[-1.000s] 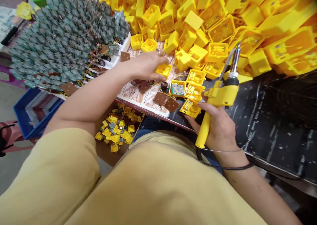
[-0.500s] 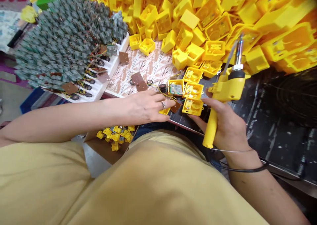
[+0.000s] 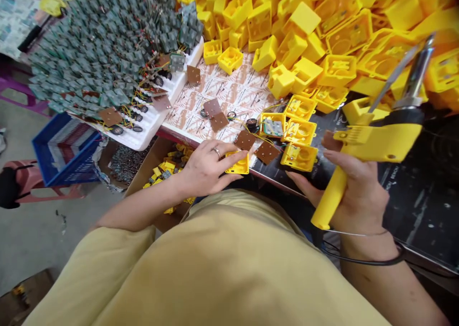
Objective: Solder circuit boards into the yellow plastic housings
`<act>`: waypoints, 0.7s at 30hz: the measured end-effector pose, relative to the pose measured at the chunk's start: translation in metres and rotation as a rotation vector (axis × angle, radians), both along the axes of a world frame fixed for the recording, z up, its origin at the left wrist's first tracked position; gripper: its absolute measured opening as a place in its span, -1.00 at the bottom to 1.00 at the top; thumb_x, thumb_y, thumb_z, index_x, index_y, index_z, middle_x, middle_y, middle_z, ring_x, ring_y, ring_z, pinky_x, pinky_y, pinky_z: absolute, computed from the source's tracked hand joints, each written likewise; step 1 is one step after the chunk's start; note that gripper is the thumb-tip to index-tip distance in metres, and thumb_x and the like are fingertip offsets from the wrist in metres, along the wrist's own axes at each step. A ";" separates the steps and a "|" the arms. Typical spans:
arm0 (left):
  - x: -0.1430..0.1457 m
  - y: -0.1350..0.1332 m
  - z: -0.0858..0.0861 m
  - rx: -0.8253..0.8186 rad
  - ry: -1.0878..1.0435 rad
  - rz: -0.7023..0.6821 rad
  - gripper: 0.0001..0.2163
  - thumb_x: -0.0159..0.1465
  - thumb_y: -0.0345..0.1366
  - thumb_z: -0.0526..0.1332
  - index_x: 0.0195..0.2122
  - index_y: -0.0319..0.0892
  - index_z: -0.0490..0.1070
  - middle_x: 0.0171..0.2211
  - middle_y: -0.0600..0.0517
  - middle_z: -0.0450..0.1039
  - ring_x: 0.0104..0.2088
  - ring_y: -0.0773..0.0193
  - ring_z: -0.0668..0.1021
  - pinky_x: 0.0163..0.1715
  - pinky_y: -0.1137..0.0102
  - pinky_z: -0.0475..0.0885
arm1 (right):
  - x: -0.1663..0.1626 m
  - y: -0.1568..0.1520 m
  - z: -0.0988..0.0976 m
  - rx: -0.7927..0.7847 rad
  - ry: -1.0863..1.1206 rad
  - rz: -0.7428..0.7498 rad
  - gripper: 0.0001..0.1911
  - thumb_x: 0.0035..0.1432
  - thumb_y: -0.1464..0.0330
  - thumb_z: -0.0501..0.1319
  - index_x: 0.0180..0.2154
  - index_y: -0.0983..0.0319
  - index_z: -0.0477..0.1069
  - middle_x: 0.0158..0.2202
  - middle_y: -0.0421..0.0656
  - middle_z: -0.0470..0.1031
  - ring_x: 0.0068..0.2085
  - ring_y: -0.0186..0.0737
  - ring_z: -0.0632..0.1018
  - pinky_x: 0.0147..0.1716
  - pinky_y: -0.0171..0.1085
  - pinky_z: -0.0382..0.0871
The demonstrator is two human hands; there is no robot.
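Note:
At the table's front edge my left hand (image 3: 206, 166) has its thumb and fingers closed around a small yellow plastic housing (image 3: 239, 163). In my right hand (image 3: 353, 192) is a yellow soldering gun (image 3: 376, 142), its metal tip pointing up and away from me. The right fingertips come close to the nearest of several open yellow housings (image 3: 299, 157) standing in a row. One housing in that row holds a circuit board (image 3: 272, 127) with wires. Between my hands lie brown circuit boards (image 3: 267, 152), and a small black round part (image 3: 251, 124) is wired nearby.
Yellow housings (image 3: 304, 20) are heaped across the back. Wired grey-green boards (image 3: 107, 53) stand packed on a white foam tray (image 3: 143, 137) at left. Below the edge are a cardboard box (image 3: 143, 161) of yellow pieces and a blue crate (image 3: 59, 149). A black cable runs by my right wrist.
My left hand has drawn back left from over the brown boards, now uncovered, with the small housing in its grip. My right hand and the soldering gun have shifted right, away from the row.

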State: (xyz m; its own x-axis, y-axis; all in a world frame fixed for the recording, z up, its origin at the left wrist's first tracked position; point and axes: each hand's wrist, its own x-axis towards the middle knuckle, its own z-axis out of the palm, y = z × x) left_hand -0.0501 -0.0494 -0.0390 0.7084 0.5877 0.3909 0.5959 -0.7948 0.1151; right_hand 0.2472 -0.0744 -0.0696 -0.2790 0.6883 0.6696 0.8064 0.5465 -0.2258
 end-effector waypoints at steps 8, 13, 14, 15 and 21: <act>0.016 0.020 -0.003 0.091 0.021 -0.104 -0.78 0.42 -0.12 0.25 -0.10 -0.16 0.54 0.03 -0.05 0.63 0.01 0.07 0.59 -0.03 0.23 0.48 | -0.038 0.023 0.006 0.046 -0.096 0.088 -0.44 0.23 0.46 0.37 0.22 0.15 0.31 -0.14 -0.19 0.61 -0.24 -0.22 0.63 0.20 -0.02 0.41; 0.015 0.068 0.010 -0.062 -0.031 0.027 -0.52 0.45 0.11 0.08 0.01 -0.16 0.57 0.00 -0.14 0.59 0.01 0.05 0.57 0.05 0.14 0.42 | -0.031 0.021 0.019 0.046 0.008 0.082 -0.46 0.21 0.38 0.39 0.18 0.17 0.31 -0.14 -0.15 0.60 -0.16 -0.15 0.64 -0.03 -0.12 0.53; 0.012 0.082 0.016 -0.122 0.002 0.123 -0.58 0.45 0.05 0.09 -0.02 -0.15 0.59 -0.05 -0.13 0.59 0.00 0.04 0.57 0.06 0.11 0.40 | -0.031 0.018 0.021 0.036 0.024 0.091 -0.44 0.21 0.38 0.40 0.19 0.16 0.30 -0.13 -0.15 0.61 -0.13 -0.13 0.64 -0.02 -0.11 0.54; 0.011 0.096 0.022 -0.182 0.058 0.205 -0.64 0.43 -0.02 0.13 -0.07 -0.14 0.62 -0.09 -0.11 0.60 -0.01 0.03 0.58 0.06 0.10 0.40 | -0.032 0.017 0.021 0.022 0.035 0.104 -0.43 0.20 0.38 0.41 0.19 0.16 0.29 -0.11 -0.14 0.61 -0.10 -0.11 0.65 -0.01 -0.10 0.54; 0.039 0.135 0.046 -0.477 0.481 0.263 -0.84 0.22 -0.30 0.32 -0.21 -0.13 0.68 -0.22 -0.03 0.64 0.02 -0.05 0.61 0.09 0.11 0.40 | -0.045 0.017 0.020 -0.012 0.031 0.194 -0.50 0.22 0.37 0.41 0.13 0.19 0.30 -0.10 -0.11 0.63 -0.08 -0.13 0.66 -0.04 -0.13 0.52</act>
